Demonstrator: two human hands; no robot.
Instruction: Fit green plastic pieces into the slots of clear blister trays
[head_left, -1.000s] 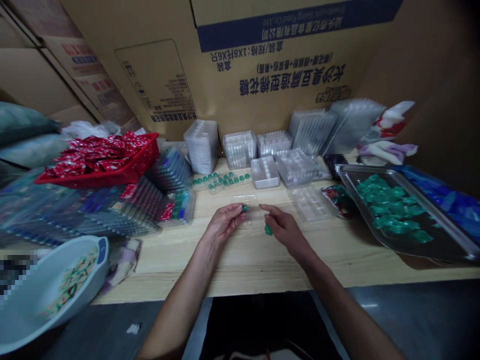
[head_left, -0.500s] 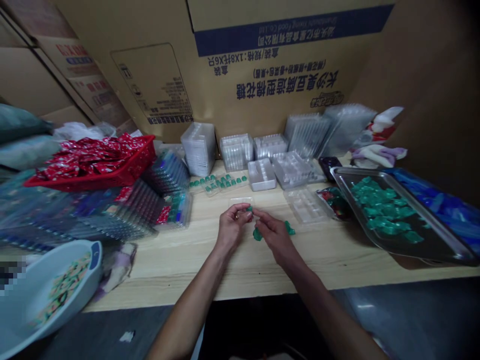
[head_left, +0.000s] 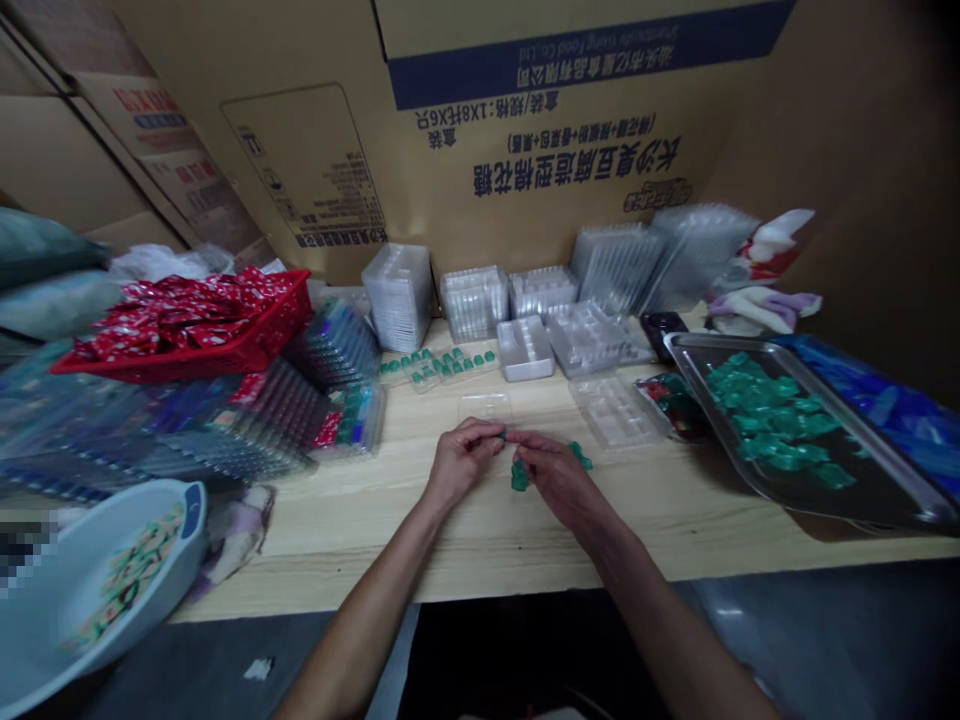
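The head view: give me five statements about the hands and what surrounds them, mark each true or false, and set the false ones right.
1. The left hand pinches a small green piece at its fingertips. True.
2. The right hand is at the far end of the table, well away from the left hand. False: the two hands are close together, near the middle.
3. The metal tray on the right holds green pieces. True.
4. The red packets lie in the light blue basin. False: they are heaped in the red basket.
5. Stacks of clear plastic trays stand in front of a large cardboard box. True.
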